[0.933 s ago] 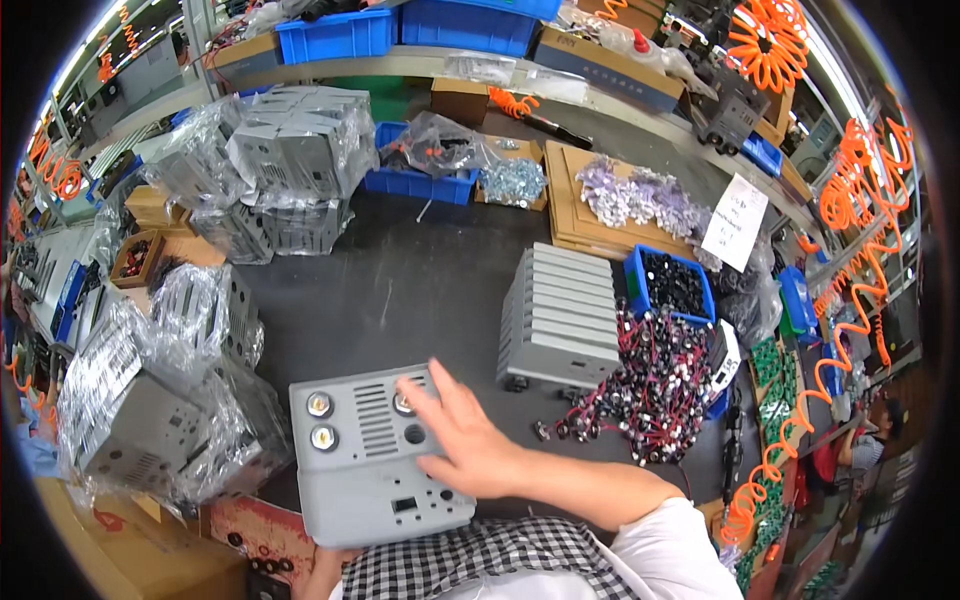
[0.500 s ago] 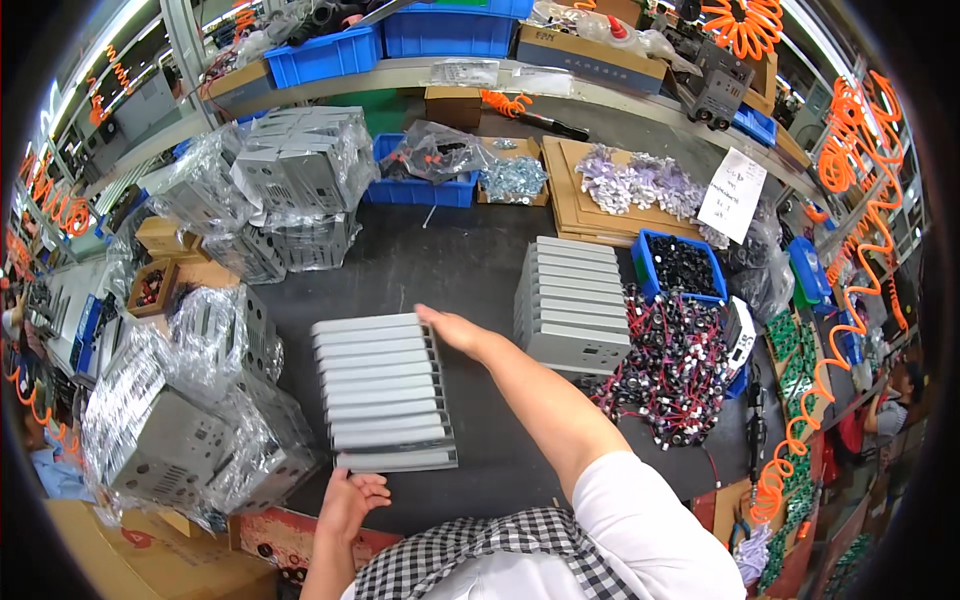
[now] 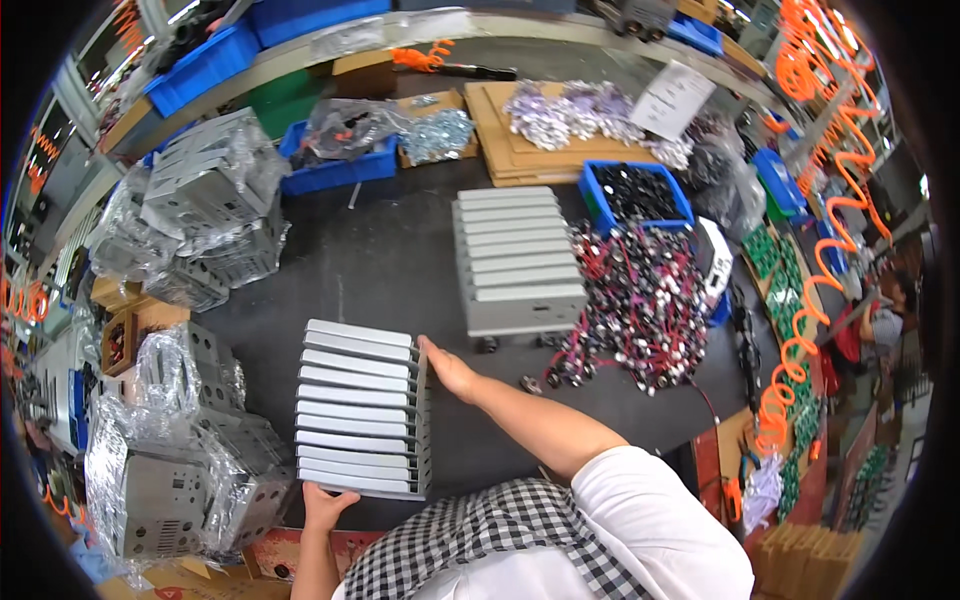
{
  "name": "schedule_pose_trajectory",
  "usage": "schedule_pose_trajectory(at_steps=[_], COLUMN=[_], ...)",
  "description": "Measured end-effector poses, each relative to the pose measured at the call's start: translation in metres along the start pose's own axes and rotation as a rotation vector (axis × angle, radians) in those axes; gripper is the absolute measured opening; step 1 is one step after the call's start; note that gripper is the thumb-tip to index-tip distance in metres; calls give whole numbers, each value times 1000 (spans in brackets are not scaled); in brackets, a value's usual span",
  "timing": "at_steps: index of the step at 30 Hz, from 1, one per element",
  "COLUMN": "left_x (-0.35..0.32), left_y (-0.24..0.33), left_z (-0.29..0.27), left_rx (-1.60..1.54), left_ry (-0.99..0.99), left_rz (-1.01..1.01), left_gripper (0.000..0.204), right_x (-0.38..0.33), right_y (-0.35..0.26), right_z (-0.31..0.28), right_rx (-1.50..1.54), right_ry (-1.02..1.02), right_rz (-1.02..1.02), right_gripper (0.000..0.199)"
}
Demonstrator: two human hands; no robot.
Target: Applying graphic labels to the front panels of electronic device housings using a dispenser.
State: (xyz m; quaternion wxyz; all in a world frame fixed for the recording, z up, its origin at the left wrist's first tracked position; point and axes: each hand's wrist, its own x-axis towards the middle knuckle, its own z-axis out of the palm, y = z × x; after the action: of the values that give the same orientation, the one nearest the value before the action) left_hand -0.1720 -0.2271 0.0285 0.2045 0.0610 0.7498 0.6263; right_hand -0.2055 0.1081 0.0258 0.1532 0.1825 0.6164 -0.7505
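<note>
A row of light grey metal housings (image 3: 355,410), set close together with their long narrow edges up, stands on the dark worktop in front of me. My right hand (image 3: 447,370) lies with straight fingers against its right side, near the far end. At the near left corner, my left hand (image 3: 325,507) touches the closest housing. Its thumb points out to the right, and its fingertips are partly hidden at the housing's edge. Farther right, a second row of similar grey housings (image 3: 520,245) stands apart from both hands.
Film-wrapped grey housings (image 3: 160,500) are piled on the left, with another wrapped pile (image 3: 215,170) behind. Black and red wired parts (image 3: 640,300) lie heaped at right, below a blue bin (image 3: 685,215) of black pieces. Coiled orange hoses (image 3: 800,340) hang on the right.
My left hand has come up against the near end of the row, its thumb now spread. The housings look more slanted, and their right side shows more. The whole view has shifted.
</note>
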Motion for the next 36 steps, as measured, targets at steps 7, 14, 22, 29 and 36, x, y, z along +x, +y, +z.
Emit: schedule_pose_trajectory(at_steps=[7,14,22,29,36], left_x=[-39,-66,-72,-67,-69], left_y=[-18,-19,11,18,16], left_z=[55,149,228,262,260], left_rx=[166,193,443,436,361], left_ry=[-55,-121,-162,-71,-42], left_rz=[25,246,234,233,211], left_gripper=[52,73,110,115,94], right_x=[-57,-96,-153,-116,-130], right_y=[42,46,37,54,26], right_z=[-40,-89,-150,-169,-157], right_rx=[52,7,-142,289,353], right_ry=[121,405,487,467,467], right_rz=[-142,-230,-219,-430,-365], right_gripper=[77,77,79,54,51])
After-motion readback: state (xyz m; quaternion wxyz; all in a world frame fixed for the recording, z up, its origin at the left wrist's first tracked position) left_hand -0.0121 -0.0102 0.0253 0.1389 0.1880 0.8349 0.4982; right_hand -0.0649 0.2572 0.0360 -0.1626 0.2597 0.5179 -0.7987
